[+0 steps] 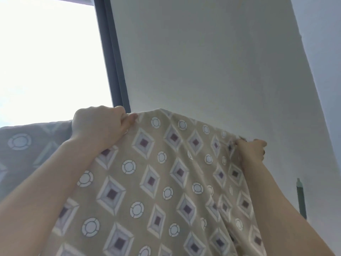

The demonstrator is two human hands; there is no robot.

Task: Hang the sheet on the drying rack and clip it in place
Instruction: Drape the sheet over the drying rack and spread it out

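A beige sheet (166, 182) with grey diamonds and white rings hangs in front of me, its top edge raised overhead. My left hand (97, 124) grips that top edge at the left with curled fingers. My right hand (251, 149) grips the same edge further right, bunching the cloth there. Between the hands the edge arches upward. Another part of the sheet (27, 150) hangs in shadow at the far left behind my left arm. The drying rack's bar is hidden by the cloth, and no clip shows.
A bright window (49, 58) with a dark frame (110, 52) fills the upper left. A white wall (212, 61) rises behind the sheet. A thin green pole (300, 198) stands at the lower right, beside my right forearm.
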